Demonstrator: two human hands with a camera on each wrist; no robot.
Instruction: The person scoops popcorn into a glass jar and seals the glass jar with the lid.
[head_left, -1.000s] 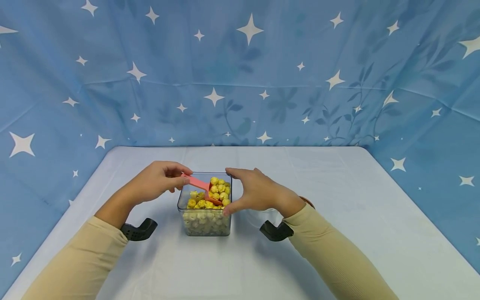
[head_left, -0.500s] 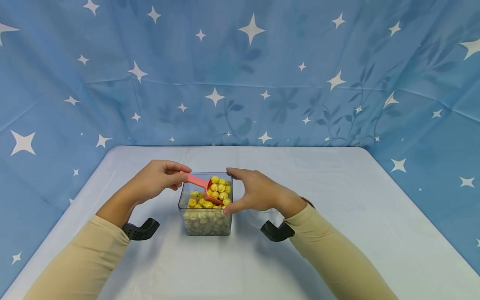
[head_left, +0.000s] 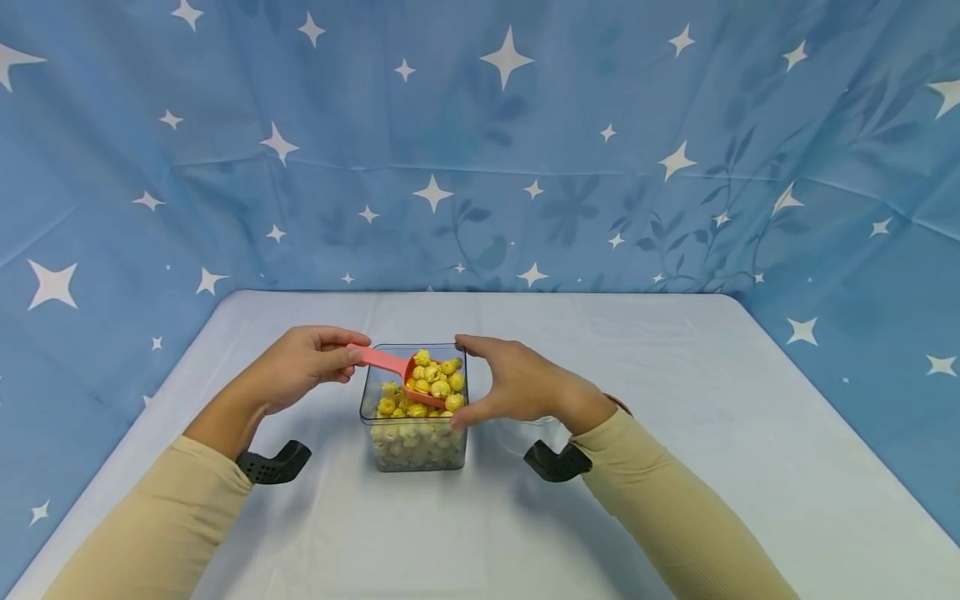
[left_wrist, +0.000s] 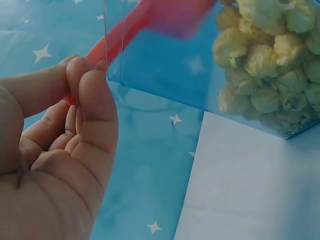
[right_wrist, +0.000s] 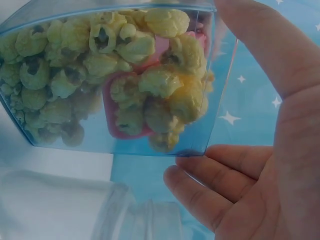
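Observation:
A clear, square-topped plastic container (head_left: 416, 448) of yellow popcorn stands on the table in the head view. My left hand (head_left: 311, 367) pinches the end of a pink scoop (head_left: 384, 360) between thumb and fingers, left of the container. The scoop's bowl is down inside, heaped with popcorn (head_left: 431, 379). My right hand (head_left: 521, 379) holds the container's right side, thumb at the near corner and fingers toward the far corner. In the left wrist view, the scoop's handle (left_wrist: 115, 42) passes from my fingertips to the container. The right wrist view shows popcorn (right_wrist: 65, 75) through the clear wall.
A clear jar (right_wrist: 60, 205) is beside the container in the right wrist view; in the head view my right wrist partly hides it. White cloth (head_left: 675, 400) covers the table, and a blue star-patterned curtain (head_left: 480, 208) hangs behind it.
My left hand has drawn back slightly to the left, bringing the scoop's handle with it. The scoop's bowl has shifted left and looks fuller. My right hand stays on the container.

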